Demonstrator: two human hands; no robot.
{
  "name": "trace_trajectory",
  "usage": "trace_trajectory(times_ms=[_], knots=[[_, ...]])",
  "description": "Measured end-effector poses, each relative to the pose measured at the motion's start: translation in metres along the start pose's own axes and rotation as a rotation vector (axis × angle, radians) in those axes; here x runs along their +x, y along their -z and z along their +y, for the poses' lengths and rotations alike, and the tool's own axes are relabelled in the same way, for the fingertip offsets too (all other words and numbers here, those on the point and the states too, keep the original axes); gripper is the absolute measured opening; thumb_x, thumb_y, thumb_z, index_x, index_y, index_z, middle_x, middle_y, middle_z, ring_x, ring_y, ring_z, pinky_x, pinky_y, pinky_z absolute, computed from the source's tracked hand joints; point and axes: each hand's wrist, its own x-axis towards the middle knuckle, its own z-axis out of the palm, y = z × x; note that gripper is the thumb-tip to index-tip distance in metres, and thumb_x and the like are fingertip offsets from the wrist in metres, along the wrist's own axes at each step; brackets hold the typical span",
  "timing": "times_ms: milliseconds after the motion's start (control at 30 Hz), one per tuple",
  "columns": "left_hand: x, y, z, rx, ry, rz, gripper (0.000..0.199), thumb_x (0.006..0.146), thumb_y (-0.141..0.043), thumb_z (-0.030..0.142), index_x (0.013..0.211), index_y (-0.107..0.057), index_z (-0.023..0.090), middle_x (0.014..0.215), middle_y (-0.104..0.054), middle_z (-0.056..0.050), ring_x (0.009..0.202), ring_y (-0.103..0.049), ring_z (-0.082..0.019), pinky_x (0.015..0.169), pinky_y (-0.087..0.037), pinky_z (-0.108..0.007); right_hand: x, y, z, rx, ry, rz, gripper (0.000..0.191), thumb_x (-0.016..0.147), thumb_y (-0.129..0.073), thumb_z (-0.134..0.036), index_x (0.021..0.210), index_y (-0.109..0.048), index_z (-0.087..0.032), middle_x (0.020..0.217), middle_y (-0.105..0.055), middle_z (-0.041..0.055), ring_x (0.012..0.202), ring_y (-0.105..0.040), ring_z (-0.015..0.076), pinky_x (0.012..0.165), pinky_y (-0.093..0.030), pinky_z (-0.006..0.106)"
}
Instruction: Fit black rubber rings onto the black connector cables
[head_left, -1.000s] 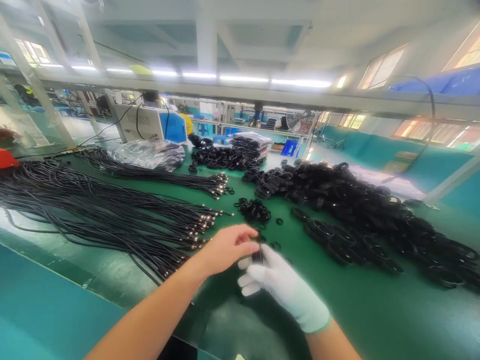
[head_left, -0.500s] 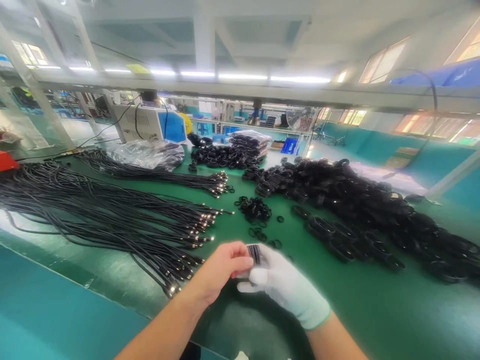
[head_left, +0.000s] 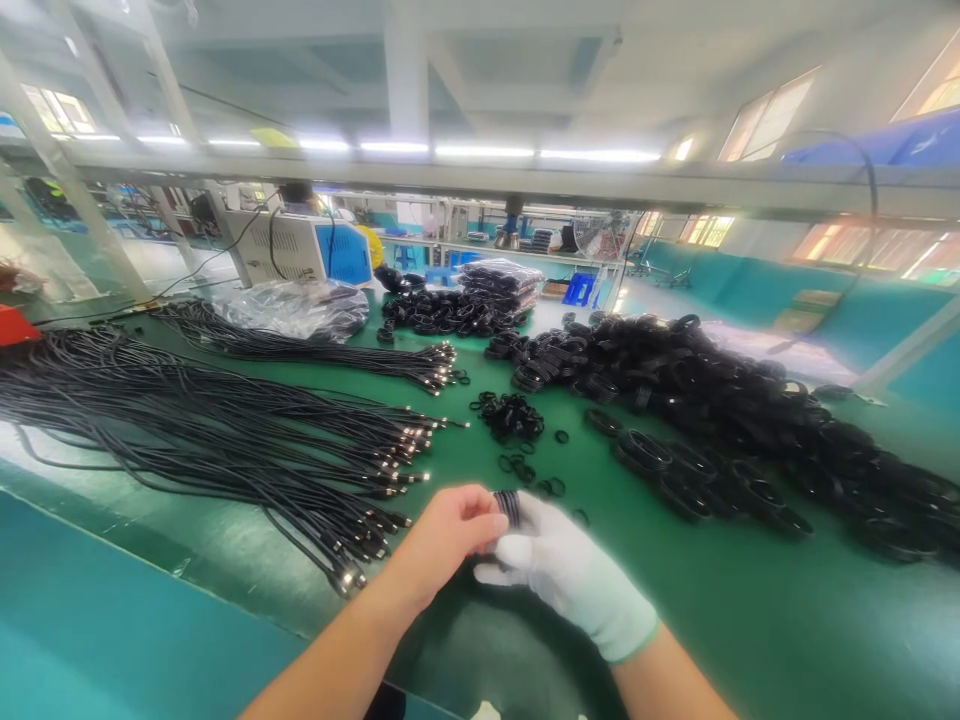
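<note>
Between my hands is a small coil of black cable (head_left: 508, 507), its turns lying side by side. My left hand (head_left: 457, 528), bare, pinches the coil from the left with thumb and fingers. My right hand (head_left: 559, 560), in a white glove, grips it from the right, its lower fingers partly stretched out under the thumb. The hands hide the coil's lower part and any cable ends. Just beyond them on the green table lie small black rings (head_left: 517, 467) and a little heap of black rings (head_left: 511, 416).
Long black cables (head_left: 225, 420) with metal plugs spread over the left side. A large pile of coiled cables (head_left: 675, 390) covers the right. Behind stand a clear plastic bag (head_left: 296, 310), a white and blue machine (head_left: 300, 248) and stacked bagged coils (head_left: 501, 285).
Both hands stay at nearly the same spot around the coil. Only a slight shift of the fingers and forearms shows.
</note>
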Motion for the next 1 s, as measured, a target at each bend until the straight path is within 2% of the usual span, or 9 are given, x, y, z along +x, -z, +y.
trace_trajectory(times_ms=[67,133,200,467,600,733,833,900,1000], knots=[[-0.002,0.002,0.001,0.222,-0.074,0.135,0.006,0.075,-0.054,0.020,0.076,-0.059,0.017,0.067,-0.052,0.003,0.060,-0.046,-0.011,0.056,-0.036,-0.022,0.000,-0.002,0.000,-0.035,-0.010,0.017,0.043,0.072,-0.073,-0.019,0.110,-0.055,-0.014,0.109,-0.056,0.0099,0.099,-0.058,0.0230,0.086,-0.050,0.045],[-0.003,0.003,0.002,0.421,-0.207,0.251,0.025,0.072,-0.051,0.011,0.093,-0.062,0.022,0.082,-0.057,0.002,0.070,-0.052,-0.012,0.063,-0.040,-0.023,0.000,-0.005,0.001,-0.071,-0.016,0.010,0.045,0.071,-0.073,-0.018,0.111,-0.055,-0.014,0.110,-0.056,0.0106,0.099,-0.058,0.0238,0.084,-0.051,0.044],[-0.004,0.002,0.001,0.538,-0.322,0.275,0.041,0.068,-0.047,0.001,0.098,-0.063,0.025,0.090,-0.058,0.002,0.077,-0.054,-0.012,0.070,-0.043,-0.023,0.000,-0.007,0.001,-0.103,-0.015,0.001,0.047,0.070,-0.073,-0.017,0.113,-0.055,-0.014,0.109,-0.056,0.0102,0.098,-0.059,0.0233,0.081,-0.052,0.042],[0.006,-0.006,-0.012,0.532,-0.455,0.425,0.036,0.069,-0.045,-0.003,0.079,-0.069,0.021,0.074,-0.060,0.001,0.069,-0.056,-0.011,0.066,-0.044,-0.022,0.001,-0.009,0.008,-0.046,0.043,-0.065,0.044,0.075,-0.069,-0.019,0.117,-0.055,-0.016,0.108,-0.059,0.0097,0.095,-0.062,0.0220,0.078,-0.053,0.036],[0.009,0.007,0.008,0.532,-0.341,0.229,0.029,0.072,-0.053,0.007,0.090,-0.070,0.022,0.082,-0.064,0.000,0.076,-0.058,-0.014,0.072,-0.045,-0.026,-0.002,-0.002,0.005,0.130,0.002,-0.152,0.033,0.082,-0.062,-0.031,0.110,-0.060,-0.014,0.101,-0.062,0.0095,0.087,-0.063,0.0183,0.071,-0.054,0.031],[0.011,0.032,0.027,0.288,-0.234,-0.159,0.035,0.076,-0.057,0.019,0.110,-0.065,0.023,0.113,-0.062,-0.003,0.099,-0.057,-0.019,0.088,-0.044,-0.030,-0.005,-0.001,-0.002,0.226,-0.089,-0.238,0.049,0.082,-0.052,-0.049,0.111,-0.060,-0.010,0.107,-0.063,0.0144,0.075,-0.063,0.0154,0.060,-0.052,0.025],[0.013,0.041,0.026,0.131,-0.235,-0.360,0.042,0.071,-0.061,0.016,0.113,-0.063,0.021,0.116,-0.061,-0.005,0.105,-0.056,-0.022,0.093,-0.042,-0.033,-0.004,-0.007,-0.003,0.226,-0.170,-0.234,0.060,0.080,-0.046,-0.058,0.109,-0.061,-0.008,0.109,-0.062,0.0162,0.071,-0.063,0.0161,0.059,-0.052,0.027],[0.014,0.041,0.022,0.132,-0.228,-0.334,0.038,0.070,-0.062,0.015,0.107,-0.065,0.019,0.110,-0.064,-0.005,0.104,-0.057,-0.023,0.093,-0.043,-0.033,-0.002,-0.009,-0.002,0.165,-0.129,-0.143,0.056,0.081,-0.048,-0.057,0.108,-0.060,-0.010,0.106,-0.062,0.0142,0.074,-0.063,0.0176,0.062,-0.053,0.030],[0.014,0.037,0.020,0.318,-0.193,-0.165,0.033,0.069,-0.065,0.019,0.103,-0.067,0.022,0.107,-0.065,-0.004,0.104,-0.057,-0.023,0.095,-0.042,-0.034,0.001,-0.007,0.000,-0.092,-0.011,0.064,0.046,0.075,-0.068,-0.036,0.114,-0.054,-0.015,0.093,-0.061,0.0077,0.073,-0.063,0.0175,0.066,-0.053,0.033]])
